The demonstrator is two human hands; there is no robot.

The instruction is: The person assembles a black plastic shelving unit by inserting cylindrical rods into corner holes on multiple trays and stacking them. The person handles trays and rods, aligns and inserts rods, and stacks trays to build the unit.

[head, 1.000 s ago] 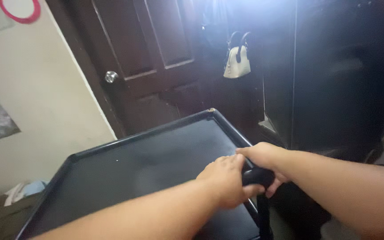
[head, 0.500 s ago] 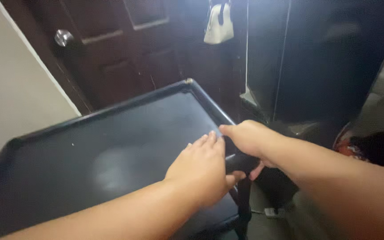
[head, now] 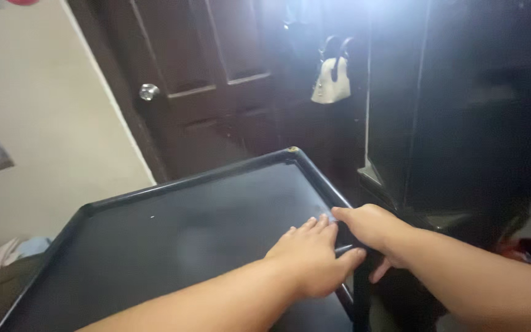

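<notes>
Black tray-top cart (head: 173, 246) stands before dark wood door (head: 216, 92), cabinet (head: 462, 110) just to its right. Left hand (head: 311, 258) lies flat, fingers spread, on tray surface near right rim; right hand (head: 373, 230) is curled over that rim, touching the left. Judgement: keep palm flat and rim grip firm, w/ fingers clear of cabinet side.

Dark wooden door (head: 216, 92) (round knob (head: 149, 91)) beside cream wall (head: 38, 123)
</notes>
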